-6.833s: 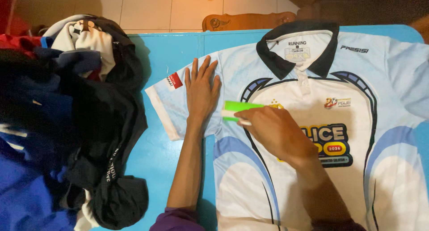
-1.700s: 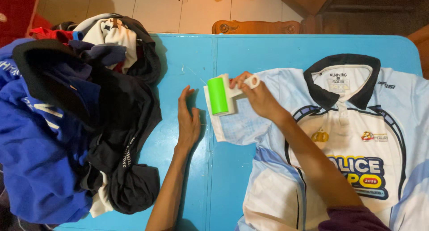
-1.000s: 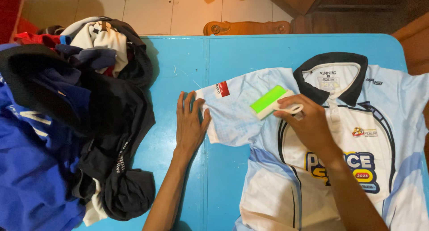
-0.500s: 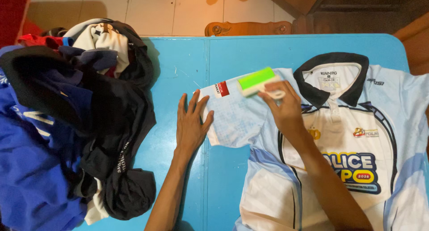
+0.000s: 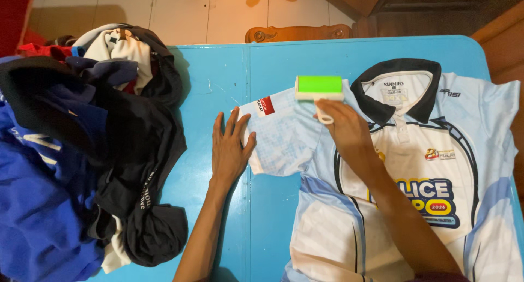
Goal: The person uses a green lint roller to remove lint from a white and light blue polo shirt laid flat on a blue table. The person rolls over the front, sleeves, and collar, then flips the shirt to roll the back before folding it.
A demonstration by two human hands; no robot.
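Note:
A light blue and white polo shirt (image 5: 415,151) with a black collar lies flat, front up, on the blue table (image 5: 262,64). My right hand (image 5: 349,132) grips the white handle of a lint roller (image 5: 319,88) whose green roll rests on the shirt's shoulder, beside the collar. My left hand (image 5: 229,151) lies flat with fingers spread on the table, its fingertips on the edge of the shirt's sleeve (image 5: 278,135).
A heap of dark, blue, red and white clothes (image 5: 82,145) covers the left part of the table. A wooden chair back (image 5: 297,33) stands behind the table's far edge, with tiled floor beyond. Wooden furniture fills the top right corner.
Over the last second the roller moved from the chest side of the sleeve up to the shoulder and turned level. My left hand stayed on the sleeve edge.

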